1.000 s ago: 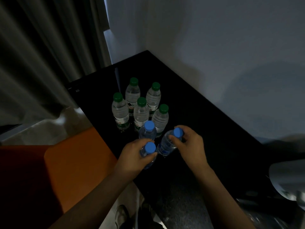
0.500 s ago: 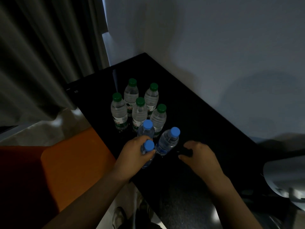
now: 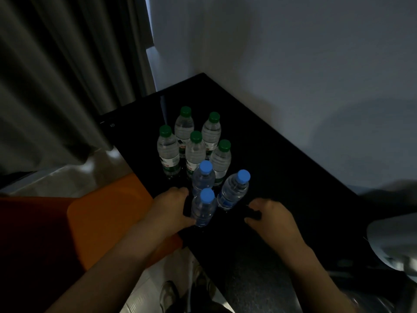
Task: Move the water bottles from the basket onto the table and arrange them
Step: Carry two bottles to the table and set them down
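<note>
Several clear water bottles stand bunched on the black table (image 3: pixel 282 177). Several green-capped bottles (image 3: pixel 195 152) form the far group. Three blue-capped ones stand nearer: a middle bottle (image 3: pixel 204 177), a right bottle (image 3: pixel 234 190) and the nearest bottle (image 3: pixel 203 211). My left hand (image 3: pixel 169 211) curves beside the nearest bottle on its left. The thumb tip touches low on that bottle, and a dark gap shows between palm and bottle. My right hand (image 3: pixel 273 220) rests on the table right of the bottles, fingers loosely curled, holding nothing. No basket is clearly visible.
An orange seat (image 3: pixel 101 222) sits against the table's left edge. A grey curtain (image 3: pixel 67 86) hangs at the left and a white wall (image 3: pixel 293 64) runs behind the table. A pale rounded object (image 3: pixel 392 245) is at the right edge. Shoes (image 3: pixel 167 297) show below.
My right hand let go of the right blue-capped bottle and drew back to the table. My left hand slid down and left off the nearest bottle's neck.
</note>
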`<action>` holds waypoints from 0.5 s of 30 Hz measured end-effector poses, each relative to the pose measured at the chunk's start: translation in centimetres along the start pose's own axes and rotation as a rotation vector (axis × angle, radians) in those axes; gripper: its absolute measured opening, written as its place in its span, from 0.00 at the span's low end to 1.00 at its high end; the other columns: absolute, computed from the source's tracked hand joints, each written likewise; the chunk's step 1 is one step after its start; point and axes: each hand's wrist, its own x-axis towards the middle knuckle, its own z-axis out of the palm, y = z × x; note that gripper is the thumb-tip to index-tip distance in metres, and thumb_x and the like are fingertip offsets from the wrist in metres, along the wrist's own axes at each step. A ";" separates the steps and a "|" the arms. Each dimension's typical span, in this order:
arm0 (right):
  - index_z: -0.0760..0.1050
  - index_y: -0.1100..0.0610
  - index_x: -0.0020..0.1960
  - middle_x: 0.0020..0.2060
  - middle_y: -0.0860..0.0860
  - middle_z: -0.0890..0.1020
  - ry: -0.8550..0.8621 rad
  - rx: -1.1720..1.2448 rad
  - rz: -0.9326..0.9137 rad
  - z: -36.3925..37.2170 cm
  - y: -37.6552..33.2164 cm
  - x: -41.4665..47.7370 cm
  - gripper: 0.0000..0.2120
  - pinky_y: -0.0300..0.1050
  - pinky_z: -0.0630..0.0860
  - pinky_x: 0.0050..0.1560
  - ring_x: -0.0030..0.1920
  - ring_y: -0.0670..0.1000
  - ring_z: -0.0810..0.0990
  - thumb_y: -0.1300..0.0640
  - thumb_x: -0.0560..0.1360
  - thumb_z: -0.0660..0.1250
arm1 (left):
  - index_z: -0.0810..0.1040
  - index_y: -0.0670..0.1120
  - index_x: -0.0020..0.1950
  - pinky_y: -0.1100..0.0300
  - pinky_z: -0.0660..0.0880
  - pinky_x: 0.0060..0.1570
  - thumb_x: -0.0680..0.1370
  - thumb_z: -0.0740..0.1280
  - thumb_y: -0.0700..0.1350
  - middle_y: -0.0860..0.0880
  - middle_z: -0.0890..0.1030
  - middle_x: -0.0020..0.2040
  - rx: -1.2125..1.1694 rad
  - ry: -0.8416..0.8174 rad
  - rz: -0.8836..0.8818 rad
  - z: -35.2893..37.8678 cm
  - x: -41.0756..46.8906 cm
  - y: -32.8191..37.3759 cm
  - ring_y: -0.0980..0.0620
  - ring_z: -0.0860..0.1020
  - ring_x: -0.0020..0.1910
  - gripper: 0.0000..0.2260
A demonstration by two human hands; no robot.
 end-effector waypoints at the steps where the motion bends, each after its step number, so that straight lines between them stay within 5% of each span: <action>1: 0.74 0.49 0.62 0.56 0.47 0.78 -0.005 -0.004 0.000 0.0 -0.2 0.1 0.18 0.39 0.76 0.52 0.54 0.45 0.77 0.50 0.73 0.70 | 0.69 0.45 0.64 0.56 0.73 0.58 0.70 0.73 0.52 0.45 0.73 0.61 0.030 -0.036 -0.015 0.1 -0.2 -0.2 0.49 0.74 0.59 0.26; 15: 0.73 0.50 0.64 0.59 0.47 0.78 -0.037 -0.032 0.039 1.0 -1.5 -0.7 0.21 0.39 0.75 0.54 0.56 0.46 0.77 0.49 0.72 0.71 | 0.69 0.48 0.66 0.57 0.73 0.57 0.74 0.70 0.51 0.47 0.74 0.62 0.042 -0.094 -0.040 1.0 -2.1 -2.1 0.50 0.74 0.60 0.23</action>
